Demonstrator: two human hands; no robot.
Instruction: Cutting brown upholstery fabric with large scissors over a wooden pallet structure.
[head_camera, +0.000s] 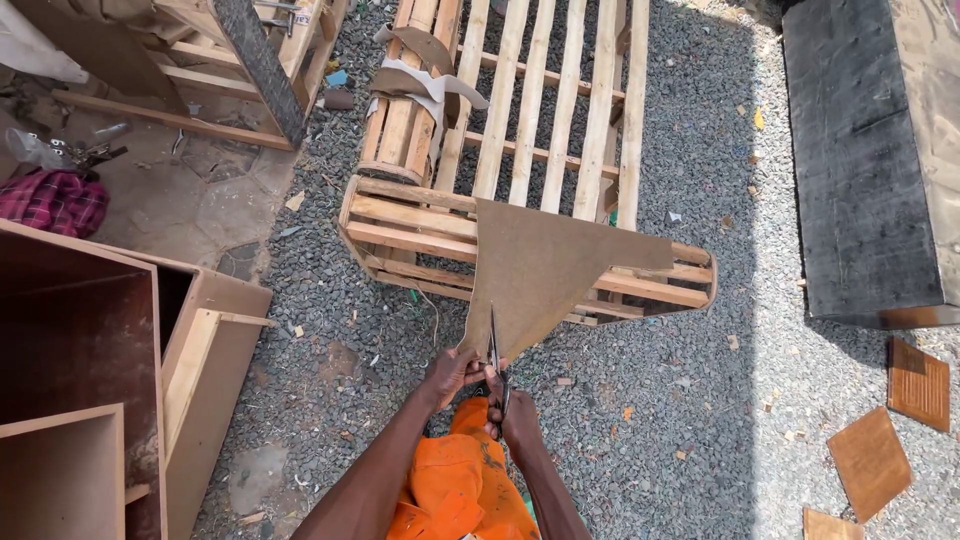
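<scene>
A brown sheet of thin board (545, 265) lies over the near end of a slatted wooden frame (410, 225) and hangs down toward me in a point. My left hand (452, 373) pinches the sheet's lower left edge. My right hand (517, 412) is closed on the handles of metal scissors (494, 345), whose blades reach up into the sheet's bottom tip. Both hands sit close together above my orange trousers (460, 480).
Grey gravel (690, 400) covers the ground. A brown wooden cabinet (90, 380) stands at the left, a dark slab (865, 150) at the right, small square brown boards (870, 460) at the lower right, and more timber frames (240, 60) at the top left.
</scene>
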